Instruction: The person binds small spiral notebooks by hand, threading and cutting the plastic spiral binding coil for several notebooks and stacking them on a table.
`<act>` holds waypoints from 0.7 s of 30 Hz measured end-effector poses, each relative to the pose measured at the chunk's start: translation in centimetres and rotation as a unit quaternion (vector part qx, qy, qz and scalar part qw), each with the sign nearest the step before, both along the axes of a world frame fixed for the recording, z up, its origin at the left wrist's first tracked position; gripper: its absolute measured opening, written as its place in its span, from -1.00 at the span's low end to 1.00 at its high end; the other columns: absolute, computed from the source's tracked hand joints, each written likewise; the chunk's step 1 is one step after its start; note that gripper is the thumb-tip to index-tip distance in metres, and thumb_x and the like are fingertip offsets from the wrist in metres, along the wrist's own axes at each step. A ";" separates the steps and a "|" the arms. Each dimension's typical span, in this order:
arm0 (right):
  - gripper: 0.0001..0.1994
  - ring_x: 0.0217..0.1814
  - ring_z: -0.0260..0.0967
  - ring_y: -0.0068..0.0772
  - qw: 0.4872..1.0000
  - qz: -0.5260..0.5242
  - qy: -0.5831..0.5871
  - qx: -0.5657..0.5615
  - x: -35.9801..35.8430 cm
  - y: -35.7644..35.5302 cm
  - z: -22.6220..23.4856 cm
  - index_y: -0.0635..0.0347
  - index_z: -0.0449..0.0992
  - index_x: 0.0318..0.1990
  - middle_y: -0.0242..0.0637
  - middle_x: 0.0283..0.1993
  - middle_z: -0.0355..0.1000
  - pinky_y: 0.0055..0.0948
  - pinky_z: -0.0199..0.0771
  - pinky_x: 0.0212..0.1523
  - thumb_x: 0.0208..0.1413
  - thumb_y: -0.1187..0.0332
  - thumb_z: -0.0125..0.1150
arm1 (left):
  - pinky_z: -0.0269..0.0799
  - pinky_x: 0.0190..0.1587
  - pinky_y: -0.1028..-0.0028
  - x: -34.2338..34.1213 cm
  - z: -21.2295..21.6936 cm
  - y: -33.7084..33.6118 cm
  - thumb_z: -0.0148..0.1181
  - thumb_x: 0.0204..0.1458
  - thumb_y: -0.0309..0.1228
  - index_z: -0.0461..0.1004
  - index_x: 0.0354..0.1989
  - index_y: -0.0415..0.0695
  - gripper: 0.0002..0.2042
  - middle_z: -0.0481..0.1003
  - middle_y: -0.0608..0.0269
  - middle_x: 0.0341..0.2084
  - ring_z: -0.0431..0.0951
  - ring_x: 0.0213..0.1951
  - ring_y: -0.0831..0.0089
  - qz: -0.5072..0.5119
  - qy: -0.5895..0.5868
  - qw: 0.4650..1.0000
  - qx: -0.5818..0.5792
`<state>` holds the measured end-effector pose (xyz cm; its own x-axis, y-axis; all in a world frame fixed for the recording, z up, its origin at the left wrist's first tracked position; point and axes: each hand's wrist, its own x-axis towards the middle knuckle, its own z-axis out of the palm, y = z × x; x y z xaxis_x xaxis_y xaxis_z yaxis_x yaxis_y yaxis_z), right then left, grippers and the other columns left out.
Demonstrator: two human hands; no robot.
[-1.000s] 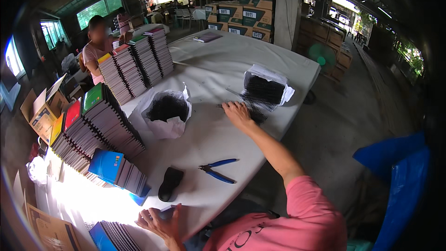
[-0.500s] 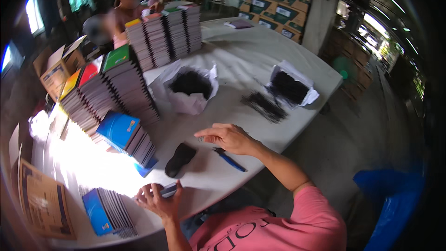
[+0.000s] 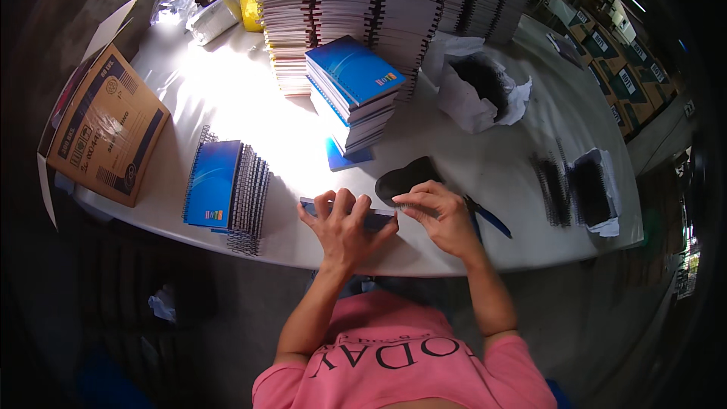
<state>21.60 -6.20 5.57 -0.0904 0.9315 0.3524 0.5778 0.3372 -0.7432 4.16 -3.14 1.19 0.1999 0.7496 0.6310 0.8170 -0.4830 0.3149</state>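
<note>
Near the table's front edge, my left hand [image 3: 344, 226] grips a small dark-blue notebook [image 3: 379, 220], fingers spread over its top and thumb at its right end. My right hand [image 3: 447, 221] is beside that end, thumb and fingers pinched together; whatever they hold is too small to make out. Just behind lies a black, rounded flat object [image 3: 409, 176]. Blue-handled pliers [image 3: 491, 218] rest to the right of my right hand. To the left sits a stack of blue coil-bound notebooks [image 3: 216, 185].
Behind my hands stands a pile of blue notebooks [image 3: 356, 72], with tall notebook stacks [image 3: 344, 23] beyond. A white-wrapped bundle [image 3: 473, 110] of black pieces is at back right. Loose black coils [image 3: 551, 189] lie by another wrapped pack [image 3: 594, 189]. A cardboard box [image 3: 110, 129] stands left.
The view has swung left and down. My right hand has come from above the table to the notebook's right end, and its fingers are now pinched. My left hand stays on the notebook.
</note>
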 end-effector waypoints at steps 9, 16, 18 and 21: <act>-0.85 -0.35 0.39 -0.35 0.997 0.027 0.040 -0.068 -0.2 0.4 0.4 0.15 0.59 -0.21 -0.30 -0.37 0.43 -0.44 0.39 -0.34 0.04 0.48 0.22 | 0.02 -0.06 -0.12 -0.1 0.0 0.3 0.35 -0.42 0.04 0.43 -0.53 0.02 -0.59 0.31 0.37 -0.39 0.27 -0.12 0.27 -0.008 0.002 1.000 -0.012; -0.81 -0.32 0.39 -0.38 0.996 0.072 0.026 -0.044 0.1 0.7 0.5 0.12 0.61 -0.21 -0.33 -0.35 0.43 -0.45 0.40 -0.33 -0.03 0.51 0.28 | 0.01 -0.05 -0.14 -0.3 -0.1 0.2 0.35 -0.43 0.09 0.45 -0.46 0.03 -0.55 0.32 0.36 -0.38 0.28 -0.13 0.26 -0.005 0.015 1.000 -0.021; -0.81 -0.32 0.39 -0.40 0.997 0.066 0.038 -0.035 0.0 0.7 0.5 0.12 0.61 -0.22 -0.34 -0.33 0.43 -0.46 0.40 -0.33 -0.04 0.52 0.29 | 0.00 -0.04 -0.17 -0.3 0.0 0.3 0.34 -0.43 0.09 0.46 -0.45 0.05 -0.55 0.33 0.36 -0.36 0.28 -0.13 0.27 -0.005 0.020 0.999 -0.030; -0.80 -0.32 0.39 -0.43 0.995 0.023 0.078 -0.049 -0.3 0.6 0.4 0.10 0.62 -0.22 -0.35 -0.33 0.43 -0.47 0.39 -0.33 -0.05 0.53 0.29 | 0.00 -0.04 -0.22 -0.3 -0.2 0.5 0.33 -0.42 0.09 0.47 -0.44 0.07 -0.57 0.34 0.37 -0.33 0.28 -0.13 0.28 -0.005 0.017 0.999 -0.030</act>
